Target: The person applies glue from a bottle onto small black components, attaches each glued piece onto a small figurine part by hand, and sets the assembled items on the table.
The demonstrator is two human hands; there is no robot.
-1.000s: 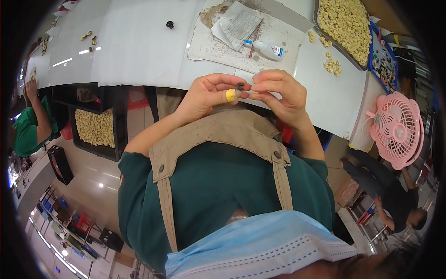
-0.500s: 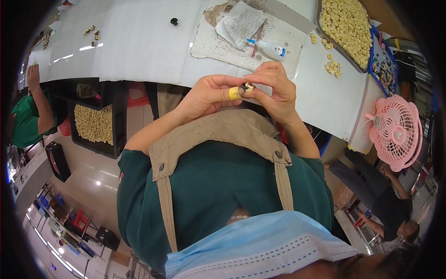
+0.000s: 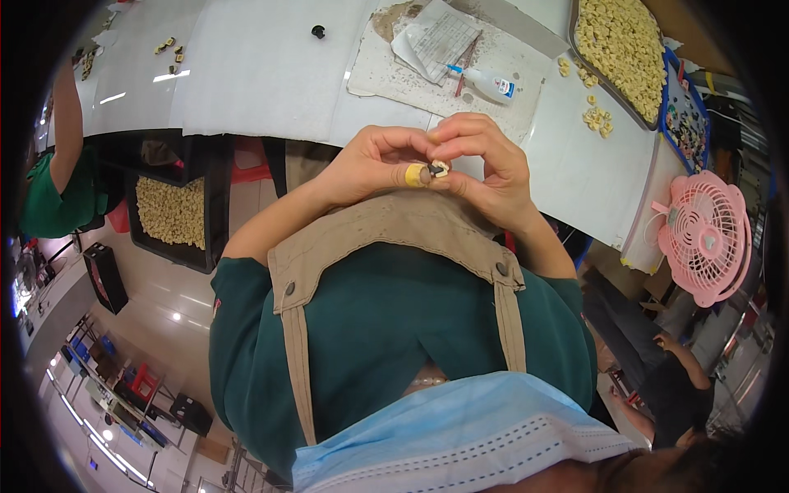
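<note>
Cream-coloured small piece (image 3: 439,169) sits pinched between my left hand (image 3: 374,164) and right hand (image 3: 485,168) fingertips, dark bit pressed against it; seemingly mid-assembly, full tray (image 3: 625,49) beyond waits.

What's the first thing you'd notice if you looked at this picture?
Two hands meet in the middle: the left hand, with a yellow band on one finger, and the right hand pinch a small cream piece between them. A pink fan sits at the right, and a tray of cream pieces lies top right.
</note>
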